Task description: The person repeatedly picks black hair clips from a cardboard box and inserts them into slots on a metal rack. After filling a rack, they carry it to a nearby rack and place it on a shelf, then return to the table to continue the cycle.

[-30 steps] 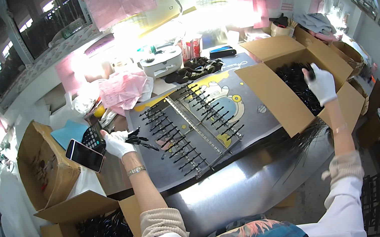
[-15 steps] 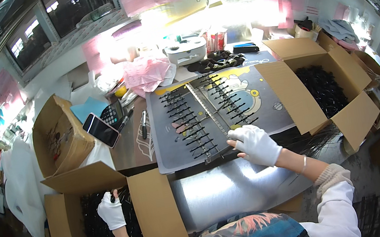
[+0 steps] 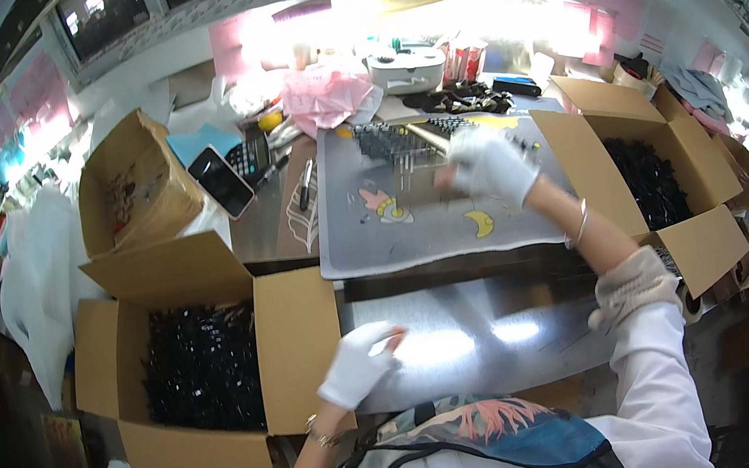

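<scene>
My right hand (image 3: pixel 492 163), in a white glove and smeared by motion, is at the far part of the grey cartoon-print mat (image 3: pixel 363 251). Its fingers close on the near end of a slim metal rack (image 3: pixel 428 138) lined with rows of small black pieces; the rack is blurred too. Over the bare metal tabletop's near left edge is my left hand (image 3: pixel 358 367), also gloved, fingers loosely curled and nothing visible in them. Left of it stands an open carton (image 3: pixel 299 347) filled with shiny black pieces (image 3: pixel 203 369).
Another open carton (image 3: pixel 590 176) of black pieces stands at the right. Beyond the mat are a white device (image 3: pixel 406 71), a dark bundle (image 3: pixel 461 100) and pink plastic (image 3: pixel 325 94). A phone (image 3: pixel 221 183), calculator (image 3: pixel 252 157), cutter knife (image 3: pixel 307 186) and older carton (image 3: pixel 127 192) are at the left.
My left hand has come out of the left carton and moved right, over the table edge. My right hand and the rack have shifted away from me across the mat. The view has shifted.
</scene>
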Motion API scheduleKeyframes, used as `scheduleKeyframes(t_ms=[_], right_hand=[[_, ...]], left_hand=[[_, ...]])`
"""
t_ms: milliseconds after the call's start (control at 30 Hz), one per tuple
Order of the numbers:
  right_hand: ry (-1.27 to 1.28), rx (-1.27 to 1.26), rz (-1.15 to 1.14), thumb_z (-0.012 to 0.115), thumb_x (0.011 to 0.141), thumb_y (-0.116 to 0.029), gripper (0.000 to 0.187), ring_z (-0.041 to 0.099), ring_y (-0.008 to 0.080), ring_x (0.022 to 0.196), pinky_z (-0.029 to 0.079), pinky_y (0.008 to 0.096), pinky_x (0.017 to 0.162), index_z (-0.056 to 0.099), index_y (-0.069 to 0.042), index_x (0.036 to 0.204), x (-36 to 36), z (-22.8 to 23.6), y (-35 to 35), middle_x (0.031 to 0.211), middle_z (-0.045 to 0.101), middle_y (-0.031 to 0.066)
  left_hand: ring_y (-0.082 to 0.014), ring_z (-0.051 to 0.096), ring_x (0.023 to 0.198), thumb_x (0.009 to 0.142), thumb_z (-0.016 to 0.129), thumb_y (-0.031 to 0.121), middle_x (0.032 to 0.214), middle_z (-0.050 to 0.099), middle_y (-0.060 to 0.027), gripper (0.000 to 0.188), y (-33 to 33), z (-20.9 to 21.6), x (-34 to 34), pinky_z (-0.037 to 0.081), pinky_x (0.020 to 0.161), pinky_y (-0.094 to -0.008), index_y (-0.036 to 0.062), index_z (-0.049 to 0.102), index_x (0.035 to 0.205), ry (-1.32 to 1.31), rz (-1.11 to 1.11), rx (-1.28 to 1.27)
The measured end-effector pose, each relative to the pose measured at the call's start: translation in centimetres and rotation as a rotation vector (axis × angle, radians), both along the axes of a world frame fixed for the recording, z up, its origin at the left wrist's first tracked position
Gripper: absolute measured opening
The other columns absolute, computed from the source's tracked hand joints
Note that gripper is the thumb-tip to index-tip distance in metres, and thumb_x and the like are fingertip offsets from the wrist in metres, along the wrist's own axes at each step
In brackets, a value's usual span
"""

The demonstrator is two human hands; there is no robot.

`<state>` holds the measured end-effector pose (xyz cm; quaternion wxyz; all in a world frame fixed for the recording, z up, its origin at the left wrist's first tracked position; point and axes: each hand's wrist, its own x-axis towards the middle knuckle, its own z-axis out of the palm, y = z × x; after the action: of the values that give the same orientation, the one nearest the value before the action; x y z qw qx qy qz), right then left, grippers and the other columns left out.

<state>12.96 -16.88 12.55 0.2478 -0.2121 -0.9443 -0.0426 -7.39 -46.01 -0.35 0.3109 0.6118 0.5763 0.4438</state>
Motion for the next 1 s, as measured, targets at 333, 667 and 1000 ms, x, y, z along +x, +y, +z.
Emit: scheduleKeyframes(t_ms=[333, 667, 1000], right_hand=[[0.046, -0.521, -0.164, 0.049, 0.099, -0.062, 0.067, 0.055, 0.0117, 0.056, 0.046, 0.0289, 0.059, 0.076, -0.001, 0.088, -0.7, 15.6, -5.3, 0.059, 0.061, 0.0037], [-0.180, -0.503, -0.072, 0.046, 0.100, -0.062, 0.065, 0.063, 0.0181, 0.067, 0.050, 0.0343, 0.067, 0.071, -0.002, 0.093, -6.7, 14.3, -0.6, 0.077, 0.068, 0.0095], [0.451, -0.792, -0.003, 0.045, 0.105, -0.044, 0.047, 0.057, 0.0109, 0.073, 0.047, 0.0269, 0.067, 0.065, -0.002, 0.100, -1.0, 11.5, -3.6, 0.085, 0.061, 0.0047]], left_hand=[[-0.0356, 0.062, 0.115, 0.086, 0.076, 0.034, 0.124, 0.064, -0.0220, 0.061, 12.4, 3.8, 11.9, 0.048, 0.099, -0.0418, -0.0028, 0.057, 0.131, -0.090, 0.273, 0.366], [-0.0085, 0.052, 0.073, 0.103, 0.054, 0.039, 0.075, 0.058, -0.0003, 0.043, 17.0, 4.3, 10.1, 0.045, 0.070, -0.0259, 0.0020, 0.064, 0.085, -0.781, -0.038, -0.056], [-0.0301, 0.052, 0.071, 0.076, 0.080, 0.014, 0.068, 0.055, -0.0094, 0.025, 8.0, 9.3, 6.8, 0.042, 0.069, -0.0418, 0.0051, 0.057, 0.071, -0.075, 0.821, 0.578]])
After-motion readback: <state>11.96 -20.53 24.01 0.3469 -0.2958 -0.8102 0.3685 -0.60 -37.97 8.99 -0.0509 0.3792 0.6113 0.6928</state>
